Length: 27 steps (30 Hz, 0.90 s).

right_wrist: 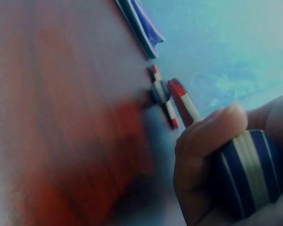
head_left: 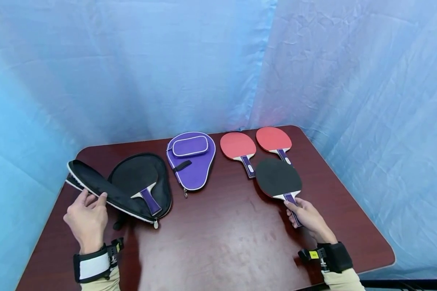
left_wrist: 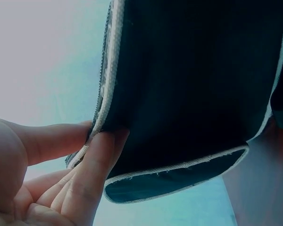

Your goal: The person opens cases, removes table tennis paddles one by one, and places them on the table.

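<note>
My left hand (head_left: 87, 218) pinches the white-piped zipper edge of a paddle case's raised flap (head_left: 113, 190). The left wrist view has thumb and fingers on either side of that edge. Inside the opened black-lined case (head_left: 166, 178) lies a table tennis paddle, its purple handle (head_left: 151, 201) pointing toward me. My right hand (head_left: 309, 218) grips another paddle (head_left: 278, 178) by its handle, black face up, above the table's right side. In the right wrist view the fingers wrap round the striped handle (right_wrist: 250, 174).
A closed purple case (head_left: 198, 165) with a zipped pocket lies at the back middle. Two red-faced paddles lie to its right, one nearer (head_left: 238, 145) and one farther (head_left: 274, 138). Blue curtains (head_left: 167, 68) hang behind the dark red table (head_left: 211, 242).
</note>
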Available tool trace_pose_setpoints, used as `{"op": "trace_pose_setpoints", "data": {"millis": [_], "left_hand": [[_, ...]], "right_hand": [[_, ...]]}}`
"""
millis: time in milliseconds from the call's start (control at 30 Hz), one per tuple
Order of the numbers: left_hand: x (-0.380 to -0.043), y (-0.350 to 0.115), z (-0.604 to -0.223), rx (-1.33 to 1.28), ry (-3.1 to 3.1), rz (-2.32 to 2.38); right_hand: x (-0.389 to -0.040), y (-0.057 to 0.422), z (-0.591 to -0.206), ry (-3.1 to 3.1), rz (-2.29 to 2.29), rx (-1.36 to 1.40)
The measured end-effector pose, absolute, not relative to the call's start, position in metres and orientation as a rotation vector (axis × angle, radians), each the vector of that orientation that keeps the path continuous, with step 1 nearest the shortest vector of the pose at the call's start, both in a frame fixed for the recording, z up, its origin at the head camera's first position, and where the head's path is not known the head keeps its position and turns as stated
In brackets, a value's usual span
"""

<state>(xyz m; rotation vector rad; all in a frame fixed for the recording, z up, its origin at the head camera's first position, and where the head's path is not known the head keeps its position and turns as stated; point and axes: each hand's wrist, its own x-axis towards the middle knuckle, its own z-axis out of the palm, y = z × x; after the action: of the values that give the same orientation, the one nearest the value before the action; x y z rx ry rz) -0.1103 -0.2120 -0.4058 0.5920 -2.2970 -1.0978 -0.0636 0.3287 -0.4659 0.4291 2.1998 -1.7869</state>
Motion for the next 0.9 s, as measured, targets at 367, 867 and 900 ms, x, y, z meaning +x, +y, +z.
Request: {"op": "trace_pose_setpoints", "data": {"millis": [367, 867, 900], "left_hand": [[-0.11, -0.211, -0.408, 0.564, -2.301, -1.067], [-0.112, -0.213, -0.411, 0.548, -2.282, -1.084], [-0.112, -0.213, -0.411, 0.547, -2.279, -1.087]], "right_hand": [[-0.052, 0.336, -0.481, 2.199, -1.746, 0.52], [-0.065, 0.325, -0.477, 2.886, -0.994, 0.407], [-0.067, 0.325, -0.477, 2.922, -0.958, 0.4]]}}
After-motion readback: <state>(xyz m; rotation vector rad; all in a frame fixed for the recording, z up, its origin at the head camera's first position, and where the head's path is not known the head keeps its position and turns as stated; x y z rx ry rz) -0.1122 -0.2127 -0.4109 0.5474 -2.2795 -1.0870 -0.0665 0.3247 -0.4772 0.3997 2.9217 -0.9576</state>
